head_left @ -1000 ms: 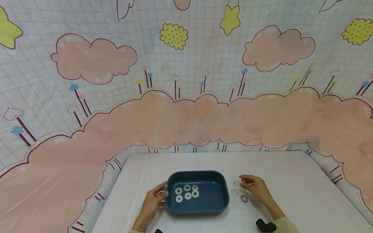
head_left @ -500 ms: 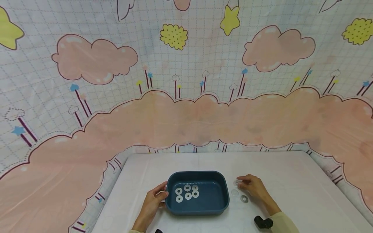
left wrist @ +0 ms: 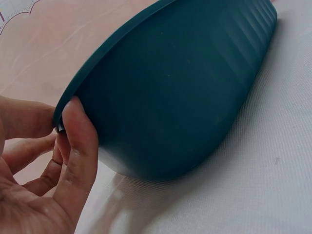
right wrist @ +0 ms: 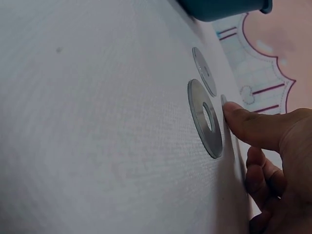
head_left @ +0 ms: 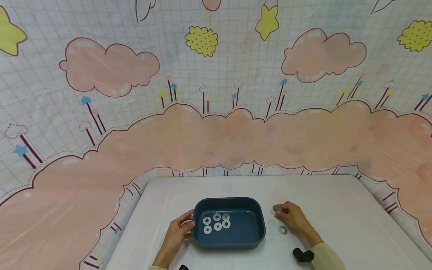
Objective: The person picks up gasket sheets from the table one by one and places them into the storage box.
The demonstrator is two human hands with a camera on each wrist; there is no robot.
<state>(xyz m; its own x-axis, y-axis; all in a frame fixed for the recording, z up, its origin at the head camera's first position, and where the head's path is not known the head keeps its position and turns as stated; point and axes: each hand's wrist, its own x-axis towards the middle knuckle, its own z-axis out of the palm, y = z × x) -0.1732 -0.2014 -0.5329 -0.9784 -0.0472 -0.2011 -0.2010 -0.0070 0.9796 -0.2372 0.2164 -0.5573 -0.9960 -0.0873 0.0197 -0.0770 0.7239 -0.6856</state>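
A dark blue plastic basin [head_left: 243, 228] stands on the table, with several flat metal washers [head_left: 218, 227] in its left half. My left hand [head_left: 175, 232] grips the basin's left end; in the left wrist view, the thumb [left wrist: 80, 131] presses its outer wall just under the rim. To the right of the basin, my right hand [head_left: 295, 216] has thumb and forefinger at the edges of a washer [head_left: 273, 212], pinching it at table level. Two more washers lie nearer me, a pale one [head_left: 272, 223] and a greyer one [head_left: 282, 230]. In the right wrist view the pinched washer is mostly hidden.
A white cloth covers the table [head_left: 337, 210]. Behind it hangs a patterned curtain [head_left: 216, 142] with clouds and stars. A black device [head_left: 303, 255] sits at my right wrist, by the sleeve [head_left: 325, 257].
My right hand has shifted slightly left, its fingertips closing around the farthest loose washer. The left hand and the basin have stayed in place.
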